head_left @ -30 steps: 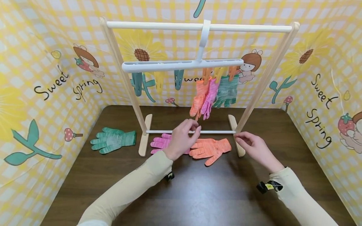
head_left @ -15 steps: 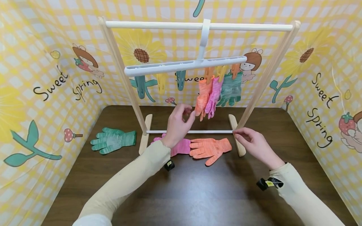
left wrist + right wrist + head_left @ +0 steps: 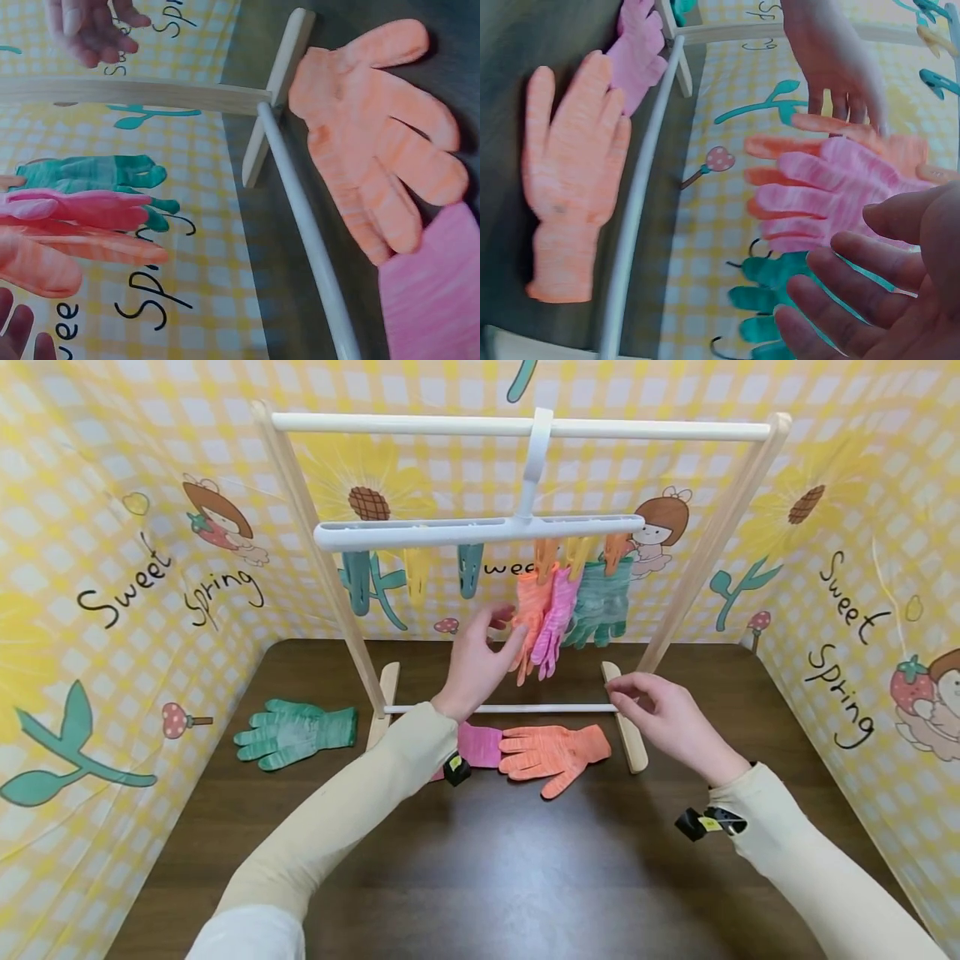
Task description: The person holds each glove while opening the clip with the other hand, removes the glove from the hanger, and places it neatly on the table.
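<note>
My left hand (image 3: 483,660) is raised beside the hanging orange glove (image 3: 529,627), its thumb at the glove's near edge; whether it touches is hard to tell. In the right wrist view the fingers of that hand hang loosely behind the glove. A pink glove (image 3: 556,622) and a green glove (image 3: 602,603) hang next to it, clipped by pegs to a pale grey hanger (image 3: 480,531). My right hand (image 3: 667,718) holds nothing, fingers relaxed, near the rack's right foot; the right wrist view shows its fingers (image 3: 855,300) spread slightly.
The hanger hooks over the top bar (image 3: 420,425) of a wooden rack. Spare pegs, including a yellow peg (image 3: 416,577), hang on its left half. On the table (image 3: 525,877) lie a green glove (image 3: 296,732), an orange glove (image 3: 551,752) and a pink glove (image 3: 480,745), partly behind my left arm.
My left hand has risen from above the table gloves to the hanging orange glove. The hanger swung and turned back. My right hand has shifted slightly up and left.
</note>
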`<state>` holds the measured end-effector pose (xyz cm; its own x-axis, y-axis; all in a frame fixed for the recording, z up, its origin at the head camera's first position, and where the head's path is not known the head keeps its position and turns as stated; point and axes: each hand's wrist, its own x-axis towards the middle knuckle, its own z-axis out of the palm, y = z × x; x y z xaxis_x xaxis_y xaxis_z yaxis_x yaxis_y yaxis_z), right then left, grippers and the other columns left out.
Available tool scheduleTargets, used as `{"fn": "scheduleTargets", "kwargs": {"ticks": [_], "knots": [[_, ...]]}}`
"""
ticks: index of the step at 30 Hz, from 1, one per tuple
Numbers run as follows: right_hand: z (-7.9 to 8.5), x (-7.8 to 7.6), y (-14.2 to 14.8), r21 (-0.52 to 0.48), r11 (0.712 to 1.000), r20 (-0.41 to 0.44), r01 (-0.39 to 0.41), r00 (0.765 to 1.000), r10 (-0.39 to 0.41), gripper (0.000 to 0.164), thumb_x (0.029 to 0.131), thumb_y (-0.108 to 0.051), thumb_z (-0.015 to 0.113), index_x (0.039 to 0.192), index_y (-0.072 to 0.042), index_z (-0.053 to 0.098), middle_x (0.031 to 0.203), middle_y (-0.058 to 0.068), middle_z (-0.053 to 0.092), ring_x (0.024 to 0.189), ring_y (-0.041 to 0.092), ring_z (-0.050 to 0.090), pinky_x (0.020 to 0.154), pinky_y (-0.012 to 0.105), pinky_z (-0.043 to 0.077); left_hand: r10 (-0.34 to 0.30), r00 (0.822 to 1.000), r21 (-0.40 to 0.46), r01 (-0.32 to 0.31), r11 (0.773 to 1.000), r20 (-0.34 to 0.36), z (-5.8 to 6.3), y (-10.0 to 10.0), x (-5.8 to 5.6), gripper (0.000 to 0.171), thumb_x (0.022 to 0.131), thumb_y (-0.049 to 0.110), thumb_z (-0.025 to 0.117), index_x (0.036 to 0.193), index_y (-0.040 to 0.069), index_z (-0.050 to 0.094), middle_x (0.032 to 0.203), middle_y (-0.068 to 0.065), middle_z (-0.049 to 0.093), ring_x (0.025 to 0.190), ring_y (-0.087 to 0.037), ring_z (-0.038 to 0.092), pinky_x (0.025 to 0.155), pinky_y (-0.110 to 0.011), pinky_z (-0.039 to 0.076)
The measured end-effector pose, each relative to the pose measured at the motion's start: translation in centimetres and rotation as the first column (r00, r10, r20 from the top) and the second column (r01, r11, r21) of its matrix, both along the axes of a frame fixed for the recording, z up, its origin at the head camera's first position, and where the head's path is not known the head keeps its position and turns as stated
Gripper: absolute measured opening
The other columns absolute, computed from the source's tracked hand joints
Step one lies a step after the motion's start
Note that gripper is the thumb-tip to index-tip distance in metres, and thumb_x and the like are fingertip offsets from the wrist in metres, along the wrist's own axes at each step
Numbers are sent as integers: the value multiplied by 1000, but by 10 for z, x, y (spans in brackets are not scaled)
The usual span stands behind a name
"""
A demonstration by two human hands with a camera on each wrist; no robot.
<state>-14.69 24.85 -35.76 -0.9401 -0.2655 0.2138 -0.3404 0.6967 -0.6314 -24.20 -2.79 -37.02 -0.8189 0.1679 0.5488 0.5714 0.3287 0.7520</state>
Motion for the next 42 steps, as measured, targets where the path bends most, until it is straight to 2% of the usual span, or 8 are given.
{"fn": "scheduleTargets", "kwargs": {"ticks": [5,11,16,21,31,34,38,42], "knots": [[11,-8,-8,2,999,-38,-37,999,37,25,105,-17,64,125,-4,71,117,12,72,93,24,70,80,38,57,-56,998,42,56,998,6,13,4,-6,36,102,26,68,130,4,63,122,-10,65,107,-24,61,90,-45,54],[23,-18,-15,-2,999,-50,-38,998,38,25,105,-17,63,125,-3,70,117,13,72,97,27,69,84,46,56,-67,998,32,67,997,0,25,10,-13,30,101,25,70,123,5,64,113,-8,68,99,-19,63,83,-39,55],[35,-28,-22,-5,999,-67,-39,997,39,27,106,-19,61,126,-3,70,123,15,71,104,30,68,88,48,54,-66,998,23,66,998,6,28,15,-18,26,101,23,70,116,3,65,104,-8,68,94,-18,64,78,-31,55],[50,-41,-34,-54,997,-94,-49,995,44,30,107,-21,59,129,-2,68,124,15,70,109,29,66,94,50,53,-42,999,7,42,999,34,32,17,-20,27,101,24,70,117,4,63,102,-7,66,93,-17,63,79,-28,55],[84,-62,-66,-127,990,-125,-58,991,42,33,108,-27,58,132,-7,68,123,10,73,103,24,69,88,42,54,-21,1000,-18,21,1000,15,35,18,-20,24,101,21,68,117,3,63,102,-8,67,90,-18,62,72,-27,53],[90,-65,-74,-136,988,-129,-75,990,58,32,107,-26,59,131,-7,68,122,9,73,106,22,68,93,43,54,-11,1000,-30,11,999,4,36,18,-20,24,101,18,67,119,3,64,107,-10,68,91,-20,62,72,-29,54],[93,-69,-81,-138,988,-121,-70,991,54,30,106,-24,60,129,-6,68,121,9,73,106,23,68,96,44,53,-14,1000,-27,14,1000,-2,36,19,-19,25,101,16,66,121,2,64,114,-12,69,99,-22,65,79,-30,56],[94,-73,-85,-141,989,-119,-50,992,33,29,106,-23,60,128,-4,68,121,11,72,107,26,69,96,45,54,-19,1000,-2,19,1000,-2,35,19,-19,23,101,16,66,119,2,63,110,-11,69,97,-20,65,82,-28,54]]}}
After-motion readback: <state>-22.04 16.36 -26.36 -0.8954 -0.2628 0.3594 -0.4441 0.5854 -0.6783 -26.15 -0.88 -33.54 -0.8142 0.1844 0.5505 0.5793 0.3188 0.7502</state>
